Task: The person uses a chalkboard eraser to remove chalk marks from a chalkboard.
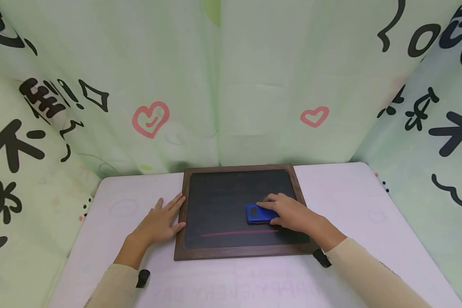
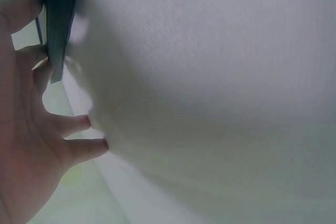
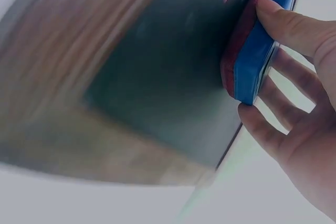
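Observation:
A small chalkboard [image 1: 231,205] with a brown wooden frame lies on the white table. One pink line [image 1: 238,233] runs across its lower part. My right hand [image 1: 292,214] grips a blue board eraser [image 1: 259,214] right of the board's middle, above the line. In the right wrist view the eraser [image 3: 254,61] shows a dark red felt side towards the board, thumb on one edge and fingers on the other. My left hand [image 1: 155,226] touches the frame's left edge with thumb and spread fingers; in the left wrist view two fingertips [image 2: 100,145] rest on the table.
The white table [image 1: 369,239] extends on both sides of the board. Pale green curtains [image 1: 254,85] with hearts and black lettering hang behind and at both sides. Dark straps [image 1: 143,278] show at both wrists.

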{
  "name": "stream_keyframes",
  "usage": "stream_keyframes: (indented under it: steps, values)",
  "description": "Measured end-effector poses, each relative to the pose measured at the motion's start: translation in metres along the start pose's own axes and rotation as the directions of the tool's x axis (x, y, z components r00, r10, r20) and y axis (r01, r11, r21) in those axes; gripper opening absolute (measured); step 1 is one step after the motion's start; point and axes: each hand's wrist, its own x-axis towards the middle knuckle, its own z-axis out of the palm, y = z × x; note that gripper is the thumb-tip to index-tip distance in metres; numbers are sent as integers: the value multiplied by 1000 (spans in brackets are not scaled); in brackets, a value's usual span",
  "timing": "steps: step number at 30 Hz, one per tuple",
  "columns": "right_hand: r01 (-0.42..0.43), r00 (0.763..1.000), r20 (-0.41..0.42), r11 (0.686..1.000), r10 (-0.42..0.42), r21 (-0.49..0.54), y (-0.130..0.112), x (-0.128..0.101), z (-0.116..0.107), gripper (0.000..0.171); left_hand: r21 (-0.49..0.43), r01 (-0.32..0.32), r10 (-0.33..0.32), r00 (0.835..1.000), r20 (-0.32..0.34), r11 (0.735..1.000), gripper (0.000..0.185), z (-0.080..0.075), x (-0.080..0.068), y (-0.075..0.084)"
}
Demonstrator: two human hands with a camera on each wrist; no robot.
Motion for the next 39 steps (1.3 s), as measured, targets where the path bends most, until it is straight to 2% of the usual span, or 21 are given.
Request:
stream_keyframes:
  steps: [9, 19, 27, 31, 39]
  values:
    - [-82, 996, -43, 997, 82, -2, 34, -33, -2, 60, -5, 4, -4, 1000, 2, 1000, 76, -1, -1, 1]
    - [-23, 997, -75, 999, 20, -49, 34, -34, -1, 59, -2, -3, 3, 1000, -2, 1000, 76, 0, -2, 2]
    - [18, 998, -51, 998, -21, -67, 16, -14, 0, 61, -1, 0, 0, 1000, -7, 1000, 76, -1, -2, 2]
    - [20, 1000, -16, 997, -21, -68, -1, 1, 0, 63, 4, -3, 3, 1000, -8, 1000, 76, -1, -1, 2]
    - [80, 997, 23, 989, -78, -125, -35, 32, 0, 63, 12, -3, 3, 1000, -9, 1000, 77, 0, 0, 1]
